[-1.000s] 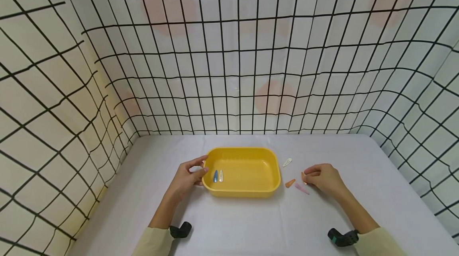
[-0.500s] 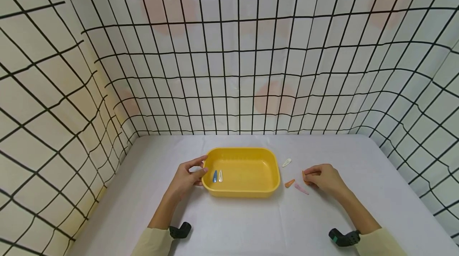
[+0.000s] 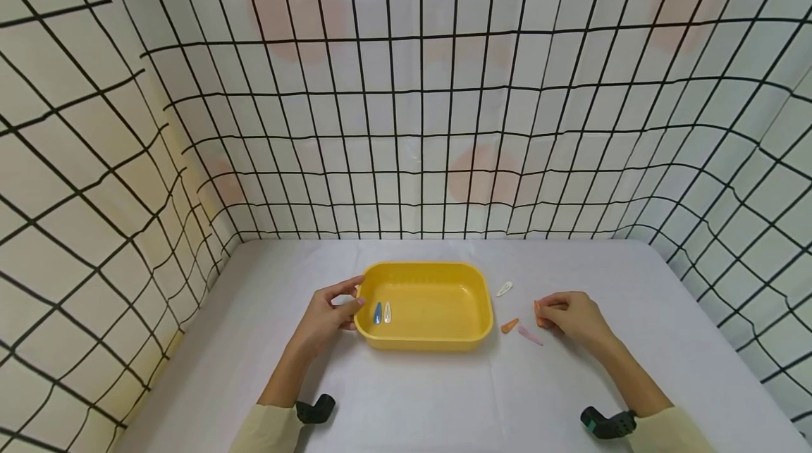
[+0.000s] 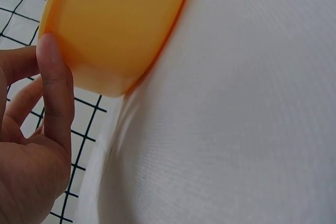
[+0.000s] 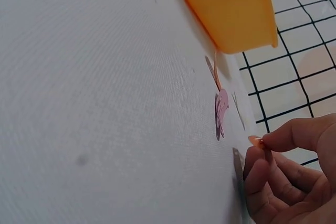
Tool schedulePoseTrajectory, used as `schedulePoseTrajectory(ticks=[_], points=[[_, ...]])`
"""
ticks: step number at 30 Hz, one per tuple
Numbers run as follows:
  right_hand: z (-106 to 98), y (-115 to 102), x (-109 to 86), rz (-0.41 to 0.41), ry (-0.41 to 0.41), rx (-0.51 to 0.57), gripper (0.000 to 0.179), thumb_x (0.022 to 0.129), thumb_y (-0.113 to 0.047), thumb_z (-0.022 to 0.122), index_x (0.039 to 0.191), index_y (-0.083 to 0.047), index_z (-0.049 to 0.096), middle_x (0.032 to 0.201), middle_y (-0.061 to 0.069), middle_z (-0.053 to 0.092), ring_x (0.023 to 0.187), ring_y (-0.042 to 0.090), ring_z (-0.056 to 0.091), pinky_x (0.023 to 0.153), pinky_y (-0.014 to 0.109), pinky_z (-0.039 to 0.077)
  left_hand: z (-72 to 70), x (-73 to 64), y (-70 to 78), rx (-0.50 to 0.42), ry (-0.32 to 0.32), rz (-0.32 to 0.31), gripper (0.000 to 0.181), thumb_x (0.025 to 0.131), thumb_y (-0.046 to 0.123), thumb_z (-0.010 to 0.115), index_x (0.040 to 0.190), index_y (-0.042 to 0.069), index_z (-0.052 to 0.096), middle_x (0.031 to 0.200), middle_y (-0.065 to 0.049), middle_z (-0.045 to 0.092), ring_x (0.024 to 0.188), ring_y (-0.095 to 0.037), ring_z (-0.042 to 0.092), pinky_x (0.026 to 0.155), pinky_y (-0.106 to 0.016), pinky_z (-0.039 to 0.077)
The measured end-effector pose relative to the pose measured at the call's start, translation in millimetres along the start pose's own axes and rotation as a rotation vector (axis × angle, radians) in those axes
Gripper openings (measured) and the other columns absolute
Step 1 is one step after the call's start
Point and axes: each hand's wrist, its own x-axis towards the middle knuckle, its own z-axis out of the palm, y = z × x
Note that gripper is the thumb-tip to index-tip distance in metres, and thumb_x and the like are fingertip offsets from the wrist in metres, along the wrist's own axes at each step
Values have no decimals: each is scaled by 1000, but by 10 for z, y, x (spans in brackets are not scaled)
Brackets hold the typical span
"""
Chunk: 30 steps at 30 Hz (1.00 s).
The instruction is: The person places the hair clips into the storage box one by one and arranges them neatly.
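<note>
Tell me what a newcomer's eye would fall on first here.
Probably the yellow tray near the middle of the white table, its left end held by the left hand, with a blue clip and a whitish clip inside near that end. Next, perhaps, the black grid on the pale walls, then the right hand, right of the tray, pinching an orange clip.

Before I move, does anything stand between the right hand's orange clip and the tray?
Yes: the raised right rim of the yellow tray. A loose orange clip, a pink clip and a white clip lie beside the path.
</note>
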Motion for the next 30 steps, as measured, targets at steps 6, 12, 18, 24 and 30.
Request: schedulePoseTrajectory(ticks=[6,12,18,24,30], points=[[-7,-34,5,-25,6,56,36,100,-20,65,119,10,68,90,9,76,71,13,69,62,24,58,-1,-6,13,-10,-15,13,49,93,15,76,140,21,66,122,-12,55,61,-19,63,60,-24,61],[0,-127,27,-14,-27,165,38,100,-18,66,123,12,65,93,10,76,73,13,72,66,26,63,-1,-8,14,-15,-17,21,49,93,15,77,141,20,65,121,-11,55,60,-19,62,59,-24,61],[-10,-270,28,-22,-64,233,40,100,-18,66,127,13,62,94,9,76,72,13,72,68,27,64,-3,-14,11,-5,0,12,49,92,16,77,140,22,66,120,-10,55,60,-19,62,60,-25,61],[-20,-453,12,-57,-79,261,41,102,-19,65,129,12,62,94,12,75,70,14,71,69,28,65,-2,-17,13,-9,0,9,48,93,15,77,140,22,66,119,-11,56,60,-20,62,61,-25,61],[23,-606,33,-75,-112,325,41,101,-18,66,130,11,62,91,10,75,66,13,69,68,31,65,0,2,-1,-9,1,23,50,94,14,75,142,17,63,121,-10,55,59,-19,61,58,-24,61]])
